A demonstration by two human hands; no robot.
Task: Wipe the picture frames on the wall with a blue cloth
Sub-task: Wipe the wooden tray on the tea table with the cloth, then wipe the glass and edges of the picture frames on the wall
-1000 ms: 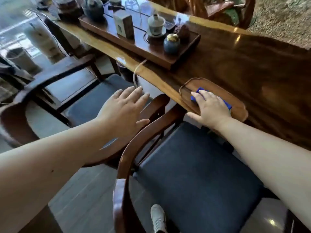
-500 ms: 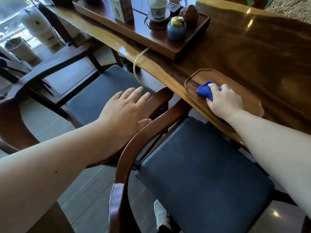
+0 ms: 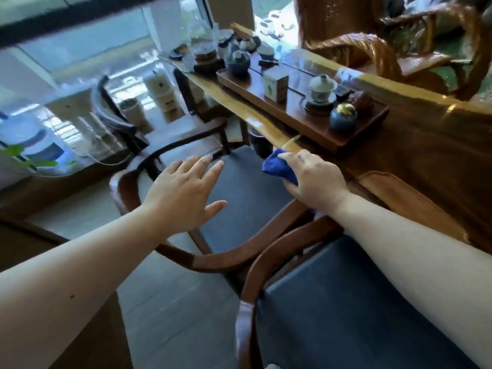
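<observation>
My right hand [image 3: 312, 179] grips a bunched blue cloth [image 3: 278, 167], which sticks out to the left of the fingers. The hand is raised beside the front edge of the long wooden table [image 3: 426, 145], left of the shallow oval wooden tray [image 3: 399, 198]. My left hand [image 3: 186, 193] hovers open, fingers spread, over the dark cushion of a wooden armchair [image 3: 239, 182]. No picture frames or wall show in this view.
A tea tray [image 3: 300, 115] on the table carries a small box [image 3: 275, 83], a lidded cup [image 3: 322, 89], a blue jar [image 3: 343, 118] and a pot. A second armchair [image 3: 346, 302] is below my right arm. Windows and a white appliance [image 3: 165, 94] lie at the left.
My right hand closed on the blue cloth and lifted it off the oval tray, moving left. The view tilted up, showing more of the room. My left hand stayed open.
</observation>
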